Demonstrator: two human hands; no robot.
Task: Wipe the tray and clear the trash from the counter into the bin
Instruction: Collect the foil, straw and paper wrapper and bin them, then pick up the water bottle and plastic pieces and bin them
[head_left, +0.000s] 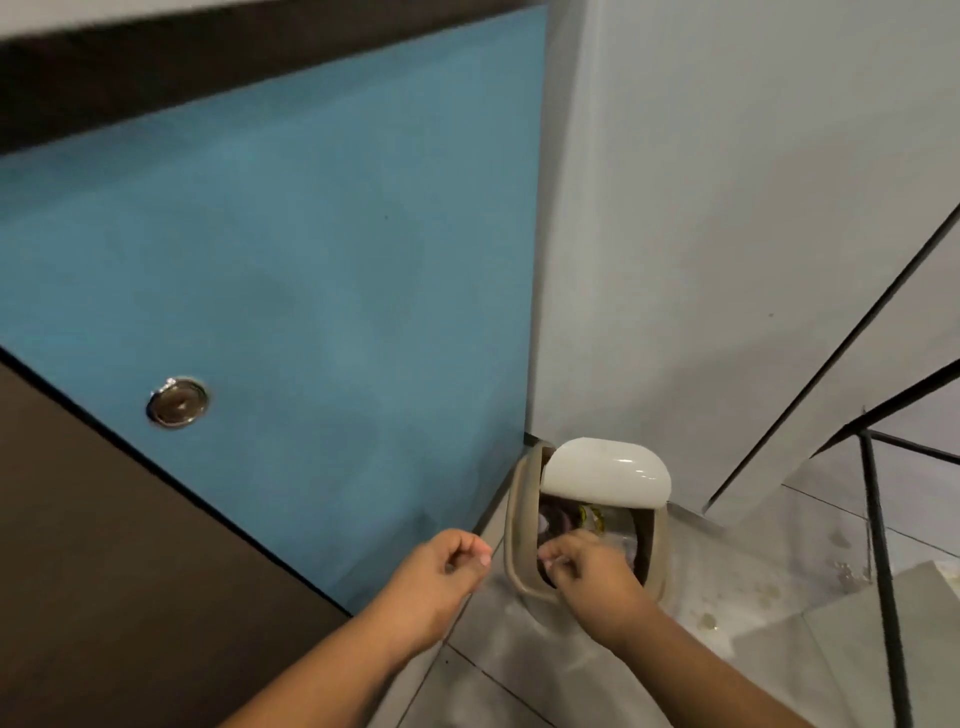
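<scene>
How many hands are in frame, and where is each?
2. The left hand is beside the bin, just left of its rim, fingers curled. The right hand is over the bin's opening, below the tilted white lid. Whether either pinches anything is unclear.

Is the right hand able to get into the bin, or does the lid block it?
Probably yes. The white lid is tipped back, so the bin is open on its near side, and the right hand hovers right over that gap.

An indoor corner next to a cupboard.
A small bin (523, 519) is sitting on a grey tiled floor (519, 675), where a blue cupboard door (311, 260) with a round metal lock (178, 401) is meeting a white wall (727, 208).
</scene>
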